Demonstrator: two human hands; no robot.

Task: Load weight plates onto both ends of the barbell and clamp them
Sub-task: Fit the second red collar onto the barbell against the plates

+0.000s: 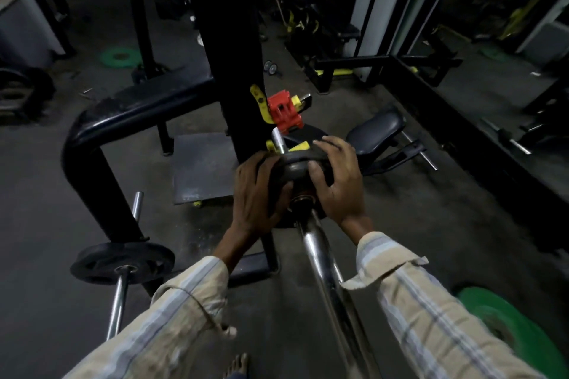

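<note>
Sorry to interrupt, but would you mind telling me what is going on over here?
A person is loading a barbell in a dim gym. Both hands, left hand and right hand, grip a black weight plate that sits on the bar's chrome sleeve. A red clamp rests just beyond, not yet on the bar. A green plate lies on the floor at the right, and another black plate sits on a bar at the left.

We counted two hands, left hand (257, 191) and right hand (337, 181); one chrome barbell (320, 255); one black plate (295, 164) on its end; one red clamp (284, 112); a second bar (120, 292) carrying one black plate; two green plates, one near (517, 332), one far (120, 57).
</note>
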